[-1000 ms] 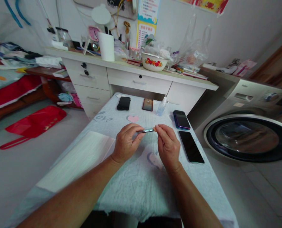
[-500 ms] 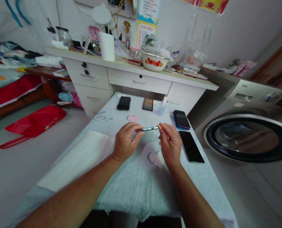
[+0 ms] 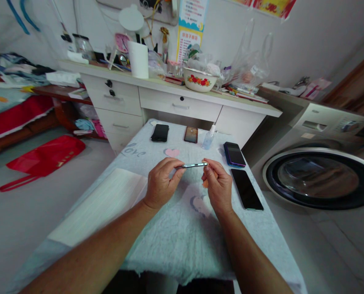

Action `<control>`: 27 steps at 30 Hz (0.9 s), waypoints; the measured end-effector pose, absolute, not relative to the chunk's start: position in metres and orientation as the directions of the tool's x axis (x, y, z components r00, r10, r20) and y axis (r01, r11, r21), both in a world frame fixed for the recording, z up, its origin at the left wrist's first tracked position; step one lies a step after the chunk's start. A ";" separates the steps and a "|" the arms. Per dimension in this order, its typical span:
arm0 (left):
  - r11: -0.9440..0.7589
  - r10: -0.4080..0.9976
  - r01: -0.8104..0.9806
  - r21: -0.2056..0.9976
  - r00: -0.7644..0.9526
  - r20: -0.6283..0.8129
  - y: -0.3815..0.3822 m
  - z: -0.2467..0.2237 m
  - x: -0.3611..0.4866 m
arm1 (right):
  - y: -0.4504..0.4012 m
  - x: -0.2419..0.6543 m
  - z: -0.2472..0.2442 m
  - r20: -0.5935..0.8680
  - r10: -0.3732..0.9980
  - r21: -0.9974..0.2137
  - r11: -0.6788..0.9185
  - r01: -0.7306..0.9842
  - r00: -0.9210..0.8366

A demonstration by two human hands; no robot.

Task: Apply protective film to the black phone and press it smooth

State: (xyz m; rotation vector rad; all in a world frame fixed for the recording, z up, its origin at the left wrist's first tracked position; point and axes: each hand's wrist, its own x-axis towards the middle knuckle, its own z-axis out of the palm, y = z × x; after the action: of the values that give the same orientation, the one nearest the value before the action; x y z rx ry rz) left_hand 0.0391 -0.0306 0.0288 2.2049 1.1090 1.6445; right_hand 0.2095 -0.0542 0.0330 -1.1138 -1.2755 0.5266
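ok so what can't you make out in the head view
In the head view:
Held phone: its broad faces, since it is nearly edge-on.
Orange item: its full shape, partly hidden by the right hand.
Bowl: anything beneath the plastic heaped in it.
Poster: small print too small to read; top cut off by the upper edge.

Pale blue-green over the tablecloth point(image 3: 175, 228), patterned with a pink heart point(image 3: 172, 152), a whitish heart point(image 3: 201, 205) and grey lettering point(image 3: 133, 152). Silvery, slightly greenish along the edge of the held phone point(image 3: 195, 165). Plain black on the long phone point(image 3: 247, 189), but purple and blue around the rim of the thicker phone point(image 3: 234, 154). Brownish on the small flat device point(image 3: 190, 134) (difficult to say more exactly). Transparent with light blue tint on the spray bottle point(image 3: 208, 141). White, printed with red and orange flowers, on the bowl point(image 3: 190, 84). Strong red, with gold marks, on the floor bag point(image 3: 47, 157).
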 end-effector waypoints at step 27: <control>-0.641 0.763 0.319 0.699 0.164 0.625 -0.028 0.019 0.044 | -0.065 0.218 0.042 0.828 0.558 -0.436 0.569 0.697 0.062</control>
State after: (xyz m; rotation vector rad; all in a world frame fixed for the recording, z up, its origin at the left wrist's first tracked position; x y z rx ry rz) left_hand 0.0444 -0.0276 0.0187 2.0408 1.0254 1.4768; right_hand 0.2177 -0.0654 0.0423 -1.0825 -1.6039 -0.1451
